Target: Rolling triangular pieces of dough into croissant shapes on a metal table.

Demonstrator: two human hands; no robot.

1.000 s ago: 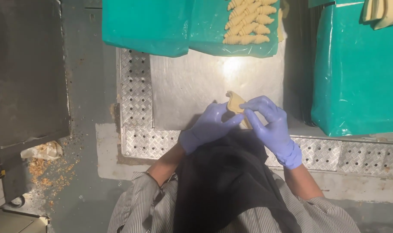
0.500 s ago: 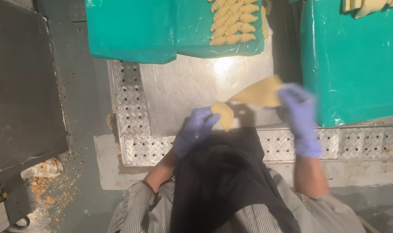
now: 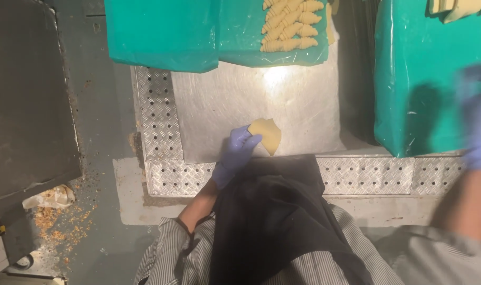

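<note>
Dough piece: a thin, pale yellow sheet of dough [image 3: 267, 134], roughly triangular, held just above the steel worktop [image 3: 304, 105] near the frame's centre.
Left hand: the left hand [image 3: 236, 153], in a blue-violet glove, pinches the dough sheet by its edge at about 8 o'clock, fingers closed narrowly on it.
Right hand: the right hand [image 3: 479, 121], gloved the same, is out at 3 o'clock in front of the green-covered stack [image 3: 420, 79]; it is blurred, so whether it is open or grasping anything cannot be told.
Worktop: a smooth steel sheet with a bright glare spot at 12 o'clock from the dough, bordered by perforated checker plate [image 3: 156, 116] along its 9 o'clock and 6 o'clock sides.
Tray: at 12 o'clock, a tray wrapped in green plastic film [image 3: 166, 37] overhangs the worktop's far edge.
Shaped pastries: rows of ridged, folded dough pieces [image 3: 290, 26] lie on that tray, well apart from the held sheet.
Clothing: a dark apron [image 3: 272, 221] over a striped shirt [image 3: 172, 253] fills the 6 o'clock area.
Floor: crumbs and scraps [image 3: 55, 211] lie at 8 o'clock, beside a dark metal surface [image 3: 24, 95].
</note>
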